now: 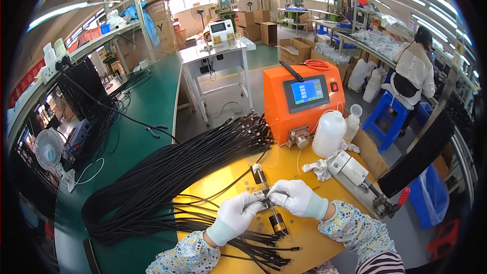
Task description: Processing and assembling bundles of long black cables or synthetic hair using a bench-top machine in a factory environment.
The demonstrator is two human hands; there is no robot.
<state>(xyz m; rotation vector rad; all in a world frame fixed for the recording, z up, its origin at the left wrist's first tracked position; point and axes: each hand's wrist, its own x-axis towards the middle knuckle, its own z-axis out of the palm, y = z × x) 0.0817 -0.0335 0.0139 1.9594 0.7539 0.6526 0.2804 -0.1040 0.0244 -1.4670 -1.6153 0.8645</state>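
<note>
My left hand (234,217), in a white glove, pinches at the middle of a small metal fixture (276,222) on the yellow work plate (203,193). Across from it, my right hand (298,199), gloved as well, closes its fingertips on the same spot. What lies between the fingers is too small and covered to make out. A large bundle of black cables (167,177) sweeps along on the left, its far ends by the orange machine. Several loose cable ends (269,251) stick out below my left hand.
The orange machine (278,116) with a screen stands behind the plate, scissors (317,64) on top. White bottles (329,134) and a toggle clamp (355,177) are at right. Pliers (154,131) lie on the green table. A person (413,66) sits at far right.
</note>
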